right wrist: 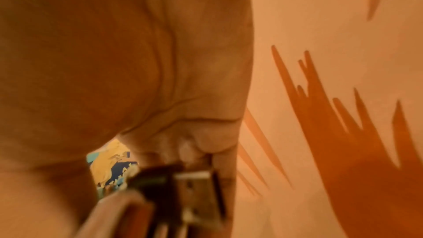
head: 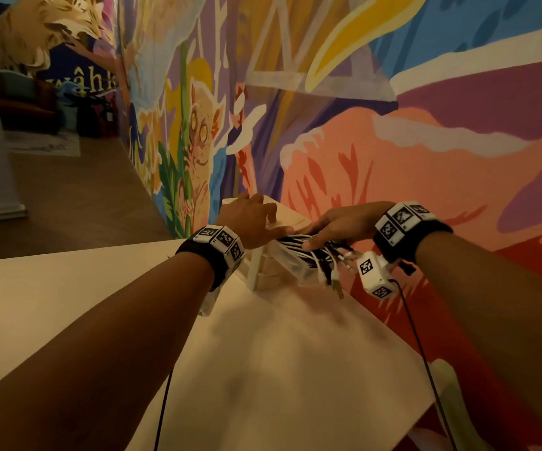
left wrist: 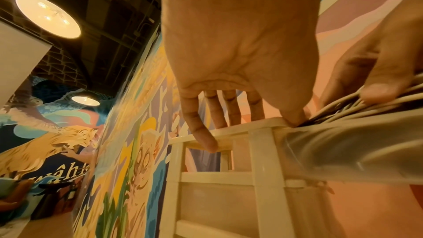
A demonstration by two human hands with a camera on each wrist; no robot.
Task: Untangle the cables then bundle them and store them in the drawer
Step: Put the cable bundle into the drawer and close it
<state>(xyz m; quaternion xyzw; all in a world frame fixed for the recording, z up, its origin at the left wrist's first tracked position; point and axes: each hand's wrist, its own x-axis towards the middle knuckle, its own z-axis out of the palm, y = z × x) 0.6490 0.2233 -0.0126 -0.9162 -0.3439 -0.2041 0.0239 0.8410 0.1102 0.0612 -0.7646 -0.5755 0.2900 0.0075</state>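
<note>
1. Cables (head: 308, 252): a black-and-white bundle lying across the open top drawer, loose ends trailing over its right edge.
2. Drawer (head: 290, 265): translucent, pulled out of a small white drawer unit (head: 259, 271).

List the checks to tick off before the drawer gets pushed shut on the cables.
1. Drawer pulled out of the unit: ok.
2. Left hand steadying the drawer unit on top: ok.
3. Right hand pressing the cables down: ok.
4. All cable ends inside the drawer: not ok, some plugs hang over the front edge.
5. Cables bundled and tied: cannot tell.
6. Unit standing firmly on the table: ok.
</note>
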